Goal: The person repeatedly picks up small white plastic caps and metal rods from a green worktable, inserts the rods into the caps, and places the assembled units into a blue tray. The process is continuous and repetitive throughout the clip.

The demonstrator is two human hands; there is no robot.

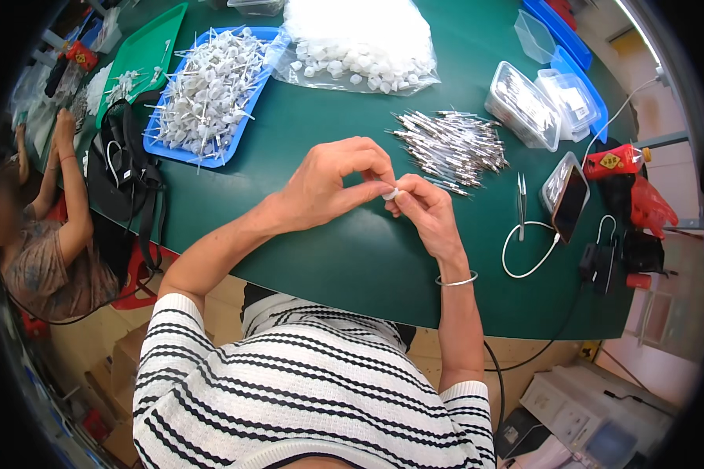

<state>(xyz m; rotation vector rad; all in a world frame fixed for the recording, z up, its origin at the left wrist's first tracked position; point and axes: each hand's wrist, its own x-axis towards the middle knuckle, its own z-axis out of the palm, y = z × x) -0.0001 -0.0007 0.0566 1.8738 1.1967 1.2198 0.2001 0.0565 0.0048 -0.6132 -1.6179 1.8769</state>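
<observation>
Above the green table [321, 270], my left hand [328, 186] and my right hand [432, 217] meet fingertip to fingertip. Between them they pinch a small white plastic cap [390, 194]; the fingers partly cover it, and I cannot tell whether a rod is in it. Just beyond my right hand lies a loose pile of thin metal rods [454, 148]. Farther off, a clear plastic bag [360, 47] spills over with similar white caps. A blue tray [150, 141] at the left is heaped with white caps on thin rods.
Right of the pile lie tweezers [522, 195], a phone [571, 205] with a white cable, clear plastic boxes [524, 109] and a red bottle [614, 162]. At the left are a black bag [121, 160], a green tray [152, 47] and another person [55, 219] working.
</observation>
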